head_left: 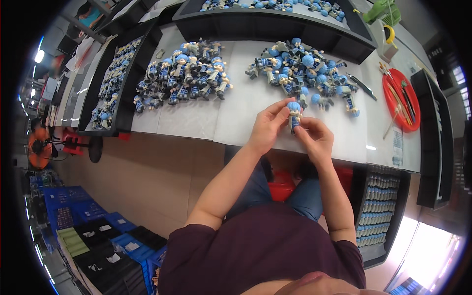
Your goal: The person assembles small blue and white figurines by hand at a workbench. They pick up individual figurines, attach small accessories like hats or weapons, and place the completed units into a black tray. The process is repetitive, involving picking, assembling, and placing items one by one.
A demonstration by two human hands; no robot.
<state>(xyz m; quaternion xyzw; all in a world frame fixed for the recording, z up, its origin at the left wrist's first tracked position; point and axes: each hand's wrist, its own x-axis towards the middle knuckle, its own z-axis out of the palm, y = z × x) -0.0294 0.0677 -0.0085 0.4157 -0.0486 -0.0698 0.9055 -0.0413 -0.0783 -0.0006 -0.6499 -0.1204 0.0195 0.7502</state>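
A small blue-haired figurine (294, 114) is held upright over the near edge of the white table (241, 115). My left hand (269, 125) pinches it from the left, near its head. From the right, my right hand (316, 138) grips its lower body with thumb and fingers. Just beyond my hands lies a loose heap of similar figurines (307, 66). Another pile of figurines (184, 73), many with hair turned away or hidden, spreads to the left.
Black trays of figurines stand at the back (275, 24), at the left (123, 73) and low at the right (364, 216). A red round dish (412, 123) with brushes, a black pen (361, 86) and a tape dispenser (386, 42) sit on the right side.
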